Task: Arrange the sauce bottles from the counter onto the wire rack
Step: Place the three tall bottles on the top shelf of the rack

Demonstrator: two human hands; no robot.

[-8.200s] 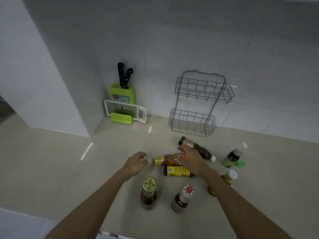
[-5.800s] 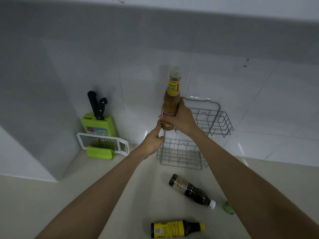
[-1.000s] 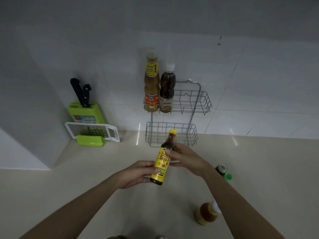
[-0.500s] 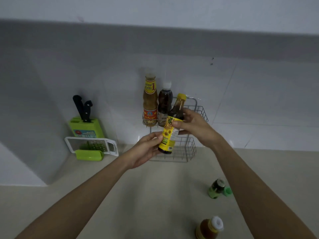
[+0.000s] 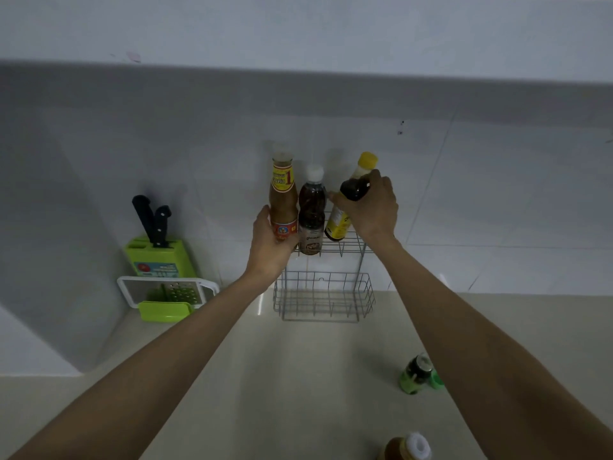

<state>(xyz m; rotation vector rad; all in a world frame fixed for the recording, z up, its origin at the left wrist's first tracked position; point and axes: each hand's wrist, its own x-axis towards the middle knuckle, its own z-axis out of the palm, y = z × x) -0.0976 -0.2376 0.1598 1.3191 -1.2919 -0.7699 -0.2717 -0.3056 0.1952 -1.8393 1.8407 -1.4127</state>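
Yellow-capped bottle (image 5: 352,194) leans, neck tipped right, base inside the wire rack's (image 5: 326,295) upper basket beside two upright bottles; right hand (image 5: 370,209) clasps its shoulder and is nearest to straighten it, left hand (image 5: 270,242) grips the leftmost bottle (image 5: 283,197)

A home kitchen: a tiled wall (image 5: 497,194) behind a pale worktop (image 5: 298,376), with a green knife block (image 5: 159,257) and grater (image 5: 172,292) left of the fingers (image 5: 265,217).
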